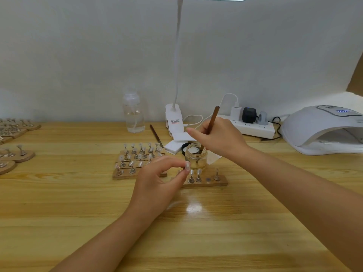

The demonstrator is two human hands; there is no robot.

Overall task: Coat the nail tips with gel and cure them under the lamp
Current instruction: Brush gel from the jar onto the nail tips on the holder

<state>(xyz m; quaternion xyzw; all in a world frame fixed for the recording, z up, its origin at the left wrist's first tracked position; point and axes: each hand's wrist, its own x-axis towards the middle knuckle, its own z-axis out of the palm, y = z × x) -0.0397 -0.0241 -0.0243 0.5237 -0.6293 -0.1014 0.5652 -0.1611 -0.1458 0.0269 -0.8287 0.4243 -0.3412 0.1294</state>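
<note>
Head view looks down on a pale, glossy wooden tabletop [98, 213] whose near half, from 4 to 8 o'clock, lies bare but for the two forearms; its far edge meets a white wall. At 3 o'clock of centre, near the right edge, sits a white domed curing lamp [322, 128] with its mouth facing left; a white power strip [253, 128] lies just left of it against the wall. At 9 o'clock, wooden stands with metal pegs [11, 154] crowd the left edge. The left hand [157, 185] reaches forward from 7 o'clock, thumb and forefinger curled together, pinching a pale translucent nail tip [187, 166] just above a small wooden holder strip with upright pegs [206, 181]. Just beyond, a cluster of wooden holders carrying more clear tips [137, 158] sits at 11 o'clock of that hand. The right hand [218, 138] comes in from 4 o'clock, fingers closed around a slim brown-handled brush [213, 119] tilted right, its lower end dipped inside a small clear glass jar [196, 156] standing just behind the strip.
</note>
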